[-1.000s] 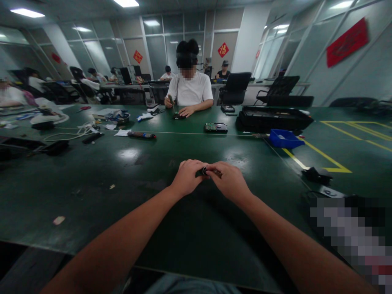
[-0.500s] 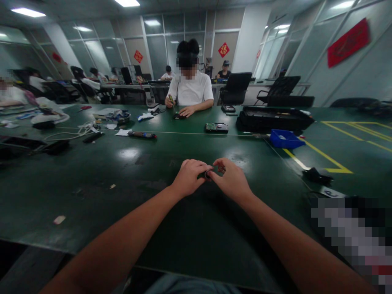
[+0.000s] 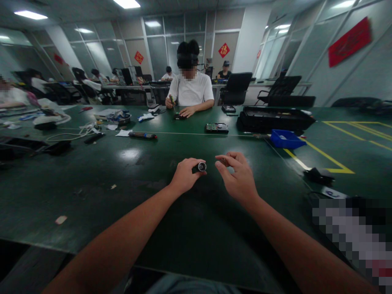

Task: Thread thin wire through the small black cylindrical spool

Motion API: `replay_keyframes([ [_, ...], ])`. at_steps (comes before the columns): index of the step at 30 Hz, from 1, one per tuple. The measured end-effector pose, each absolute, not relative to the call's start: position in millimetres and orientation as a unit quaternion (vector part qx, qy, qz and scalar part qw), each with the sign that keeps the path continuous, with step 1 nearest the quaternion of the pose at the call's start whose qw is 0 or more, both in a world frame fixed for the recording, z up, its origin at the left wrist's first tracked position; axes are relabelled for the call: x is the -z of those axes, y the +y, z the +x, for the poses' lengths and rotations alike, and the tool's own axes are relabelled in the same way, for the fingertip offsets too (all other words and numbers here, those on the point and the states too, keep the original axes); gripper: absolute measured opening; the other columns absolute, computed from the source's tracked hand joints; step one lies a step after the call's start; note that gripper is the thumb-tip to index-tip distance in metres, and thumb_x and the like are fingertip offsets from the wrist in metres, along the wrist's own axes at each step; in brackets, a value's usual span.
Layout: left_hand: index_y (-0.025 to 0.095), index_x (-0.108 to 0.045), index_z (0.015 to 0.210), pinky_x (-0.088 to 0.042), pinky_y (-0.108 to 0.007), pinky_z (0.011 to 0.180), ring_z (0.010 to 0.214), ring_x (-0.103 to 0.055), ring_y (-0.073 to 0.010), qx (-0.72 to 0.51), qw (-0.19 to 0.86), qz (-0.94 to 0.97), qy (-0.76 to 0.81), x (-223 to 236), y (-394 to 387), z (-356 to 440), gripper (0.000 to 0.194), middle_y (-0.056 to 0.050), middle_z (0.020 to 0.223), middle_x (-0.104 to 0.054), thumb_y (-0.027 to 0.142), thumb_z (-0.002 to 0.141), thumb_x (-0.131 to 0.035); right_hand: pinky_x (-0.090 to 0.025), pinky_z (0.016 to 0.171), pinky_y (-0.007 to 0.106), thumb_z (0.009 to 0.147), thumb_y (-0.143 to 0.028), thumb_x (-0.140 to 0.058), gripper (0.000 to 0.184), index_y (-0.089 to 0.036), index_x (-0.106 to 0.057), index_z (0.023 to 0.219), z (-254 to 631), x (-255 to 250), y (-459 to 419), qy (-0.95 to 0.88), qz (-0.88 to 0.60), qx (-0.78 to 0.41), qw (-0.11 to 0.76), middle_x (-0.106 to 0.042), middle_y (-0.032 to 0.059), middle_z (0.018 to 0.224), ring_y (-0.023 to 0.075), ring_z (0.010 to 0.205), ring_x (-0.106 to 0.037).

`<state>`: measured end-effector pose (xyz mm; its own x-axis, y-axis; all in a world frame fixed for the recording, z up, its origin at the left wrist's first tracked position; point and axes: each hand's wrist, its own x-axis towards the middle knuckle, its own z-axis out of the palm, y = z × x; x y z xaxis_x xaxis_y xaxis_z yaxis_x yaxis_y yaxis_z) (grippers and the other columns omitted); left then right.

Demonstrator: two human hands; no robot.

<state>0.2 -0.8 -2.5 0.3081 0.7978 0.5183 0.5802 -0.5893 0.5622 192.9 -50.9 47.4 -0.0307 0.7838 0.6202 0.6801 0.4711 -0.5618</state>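
Between the thumb and fingers of my left hand (image 3: 185, 175) is a short dark cylinder (image 3: 201, 166). Its round end faces me, with a silver rim and a dark hollow inside. A small gap to its right separates it from my right hand (image 3: 237, 173), whose thumb and index finger are bent and stand slightly apart. I see no object between those fingertips, though the curled fingers behind are in shadow. Both hands are above the green table (image 3: 107, 212).
Across the table a person (image 3: 191, 87) works with a screwdriver (image 3: 173, 103) on a small dark part. Ahead lies a hard drive (image 3: 217, 128). To the right are a blue bin (image 3: 287, 139) and a long black case (image 3: 274, 118). A dark cylindrical tool (image 3: 142, 135) lies left.
My right hand has come off the cylinder and moved a little to the right. My left hand keeps hold of the cylinder, whose hollow end is now in plain sight.
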Motion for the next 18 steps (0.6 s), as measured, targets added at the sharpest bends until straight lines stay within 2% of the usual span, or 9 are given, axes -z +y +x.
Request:
replay_keyframes([
  [4,0.024,-0.071,0.116,-0.049,-0.038,0.095,0.105,-0.065,-0.0227,-0.398,0.138,0.795,0.436,1.2,-0.2,-1.1,0.036,-0.002,0.115,-0.074,0.028,0.081,-0.081,-0.050,0.070,0.036,0.095,-0.039,-0.058,0.022,-0.022,-0.071,0.099,192.1,-49.4,-58.3,-0.703,-0.502,-0.038,0.503,-0.069,0.0042,0.081,0.0199,0.072,-0.063],
  [9,0.024,-0.070,0.117,-0.049,-0.039,0.096,0.107,-0.065,-0.0229,-0.398,0.136,0.796,0.436,2.5,1.0,-1.9,0.036,-0.003,0.116,-0.073,0.027,0.083,-0.079,-0.053,0.076,0.036,0.098,-0.037,-0.055,0.021,-0.022,-0.066,0.109,191.9,-45.6,-60.4,-0.692,-0.482,-0.039,0.536,-0.075,0.0050,0.091,0.0208,0.081,-0.070],
  [18,0.023,-0.071,0.116,-0.048,-0.037,0.094,0.104,-0.065,-0.0216,-0.421,0.137,0.794,0.416,5.0,1.0,-1.4,0.037,-0.003,0.113,-0.074,0.027,0.081,-0.082,-0.053,0.076,0.036,0.097,-0.035,-0.055,0.019,-0.021,-0.065,0.104,190.6,-43.7,-56.8,-0.702,-0.499,-0.022,0.508,-0.075,0.0062,0.090,0.0218,0.081,-0.071],
])
